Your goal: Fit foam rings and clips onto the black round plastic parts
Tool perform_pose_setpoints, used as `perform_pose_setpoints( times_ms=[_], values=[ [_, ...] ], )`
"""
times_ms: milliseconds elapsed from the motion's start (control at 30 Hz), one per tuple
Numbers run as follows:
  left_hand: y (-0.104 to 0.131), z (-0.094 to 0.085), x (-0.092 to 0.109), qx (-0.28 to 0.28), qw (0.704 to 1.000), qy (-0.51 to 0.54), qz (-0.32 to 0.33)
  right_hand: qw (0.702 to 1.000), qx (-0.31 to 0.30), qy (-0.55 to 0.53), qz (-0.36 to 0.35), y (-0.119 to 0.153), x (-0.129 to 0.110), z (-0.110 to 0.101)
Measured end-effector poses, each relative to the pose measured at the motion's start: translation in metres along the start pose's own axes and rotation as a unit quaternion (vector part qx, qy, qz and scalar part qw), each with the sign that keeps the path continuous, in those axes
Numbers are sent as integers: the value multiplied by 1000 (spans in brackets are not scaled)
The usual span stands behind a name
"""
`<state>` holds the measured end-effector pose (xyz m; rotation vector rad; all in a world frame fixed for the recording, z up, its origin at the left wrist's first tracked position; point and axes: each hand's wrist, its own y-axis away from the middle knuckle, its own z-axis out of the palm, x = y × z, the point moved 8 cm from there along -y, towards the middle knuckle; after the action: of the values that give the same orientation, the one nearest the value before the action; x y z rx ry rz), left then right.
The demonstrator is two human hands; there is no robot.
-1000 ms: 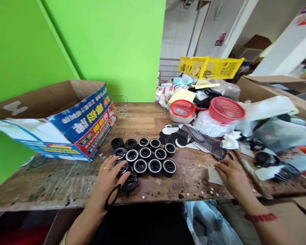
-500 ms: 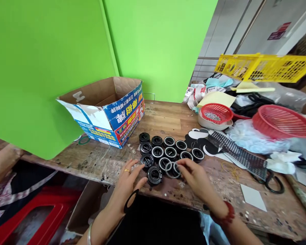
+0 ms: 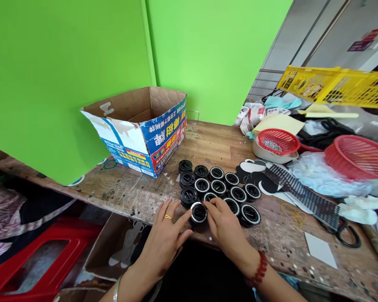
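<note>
A black round piece point(image 3: 198, 213) with a pale ring point(image 3: 195, 205) around its top stands at the front of a cluster of similar pieces. My left hand point(image 3: 165, 235) is beside it with fingers spread, the index fingertip touching its left edge. My right hand point(image 3: 225, 226) has its fingertips together at the right rim, pinching at the ring. Behind lie several more black pieces, some with a pale ring like the one point(image 3: 219, 187) in the middle, others plain black like the one point(image 3: 188, 195) on the left. My right fingers partly cover one neighbouring piece.
A blue printed cardboard box point(image 3: 129, 136) stands at the back left against green panels point(image 3: 208, 54). On the right are black-and-white cutouts point(image 3: 255, 170), a dotted dark strip point(image 3: 305, 193), rubber bands point(image 3: 292, 214), scissors point(image 3: 348, 237), a white card point(image 3: 320, 250) and red baskets point(image 3: 279, 141).
My right hand has brought the pale ring left onto the front black piece. The black loop seen at my left wrist no longer shows. The camera view has shifted slightly left.
</note>
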<state>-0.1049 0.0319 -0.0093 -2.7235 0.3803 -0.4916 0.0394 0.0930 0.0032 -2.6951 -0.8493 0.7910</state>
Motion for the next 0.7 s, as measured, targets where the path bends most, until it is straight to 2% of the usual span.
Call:
perform_pose_setpoints(
  times_ms=[267, 433, 500, 600, 633, 700],
  values=[
    [-2, -3, 8, -10, 999, -27, 22, 998, -21, -58, 5, 17, 0, 1],
    [-5, -6, 16, -8, 997, -76, 22, 1000, -27, -2, -7, 18, -3, 9],
    [-7, -8, 17, -6, 998, -64, 14, 1000, -21, 11, -17, 18, -4, 8],
    [-10, -8, 9, -3, 997, 71, -25, 1000, -7, -15, -25, 20, -4, 3],
    [-12, -6, 3, -4, 988, 140, -64, 999, -1, -31, -23, 22, -2, 1],
    [-13, 4, -11, -9, 944, 282, -169, 998, 10, -60, -12, 26, 1, 0]
  ],
)
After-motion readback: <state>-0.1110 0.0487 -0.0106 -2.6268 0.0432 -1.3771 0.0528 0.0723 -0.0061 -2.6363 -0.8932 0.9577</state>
